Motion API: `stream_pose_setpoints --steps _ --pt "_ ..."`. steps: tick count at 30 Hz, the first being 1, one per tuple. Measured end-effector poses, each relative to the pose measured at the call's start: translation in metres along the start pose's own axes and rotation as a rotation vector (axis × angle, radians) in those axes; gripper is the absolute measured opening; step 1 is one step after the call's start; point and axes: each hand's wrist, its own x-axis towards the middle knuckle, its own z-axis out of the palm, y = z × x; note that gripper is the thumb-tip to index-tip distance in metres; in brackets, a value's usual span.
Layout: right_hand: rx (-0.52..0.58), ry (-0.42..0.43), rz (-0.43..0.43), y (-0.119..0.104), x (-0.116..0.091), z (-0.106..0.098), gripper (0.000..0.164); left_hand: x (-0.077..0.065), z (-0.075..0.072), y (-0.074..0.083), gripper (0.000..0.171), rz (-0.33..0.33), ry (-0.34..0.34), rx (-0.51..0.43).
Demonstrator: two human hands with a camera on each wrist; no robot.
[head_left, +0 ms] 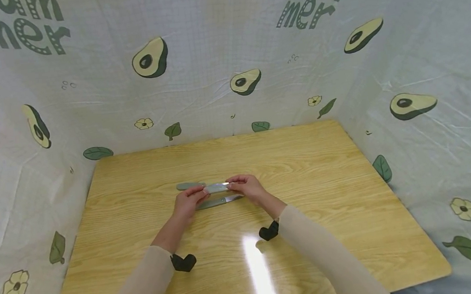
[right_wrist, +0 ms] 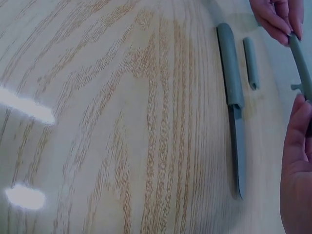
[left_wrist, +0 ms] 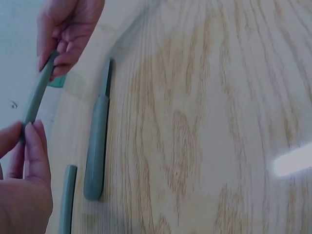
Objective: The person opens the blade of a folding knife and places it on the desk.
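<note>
Both hands hold a slim grey-green piece (head_left: 217, 187) by its two ends, raised above the table; its exact kind cannot be told, and its upper face looks shiny in the head view. My left hand (head_left: 187, 203) pinches the left end between thumb and fingers. At the right end, my right hand (head_left: 248, 187) pinches it likewise. On the near side lies a knife (right_wrist: 231, 68) with a green handle and a bare blade pointing right. A shorter green bar-like piece (right_wrist: 250, 63) lies beyond the knife, to the left, and the head view shows it partly behind the held piece.
The wooden table (head_left: 307, 173) runs beneath everything, with a bright light reflection (head_left: 261, 273) near its front. A pale cloth printed with avocados (head_left: 246, 82) stands around the back and sides. Black wrist straps (head_left: 184, 262) sit on both wrists.
</note>
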Motion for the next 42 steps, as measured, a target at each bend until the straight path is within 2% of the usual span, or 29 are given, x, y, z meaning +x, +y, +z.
stream_pose_setpoints --steps 6,10,17,27,35,42 --pt "-0.056 -0.111 -0.006 0.002 -0.003 -0.001 0.029 -0.001 -0.012 0.000 0.027 -0.037 -0.109 0.034" --pt "-0.065 -0.171 -0.007 0.001 -0.005 0.000 0.030 -0.002 -0.016 -0.001 0.026 -0.038 -0.152 0.058" --pt "-0.068 -0.217 0.016 0.001 -0.007 0.001 0.030 -0.003 -0.018 -0.002 0.028 -0.032 -0.177 0.170" --pt "-0.118 -0.307 0.008 -0.001 -0.007 0.008 0.030 -0.005 -0.012 -0.003 0.034 -0.038 -0.179 0.164" --pt "-0.167 -0.263 0.044 -0.002 -0.007 0.015 0.024 -0.005 -0.009 -0.003 0.030 -0.083 -0.162 0.179" --pt "-0.212 -0.177 0.070 -0.004 -0.007 0.020 0.019 -0.007 -0.007 -0.002 0.027 -0.060 -0.176 0.225"
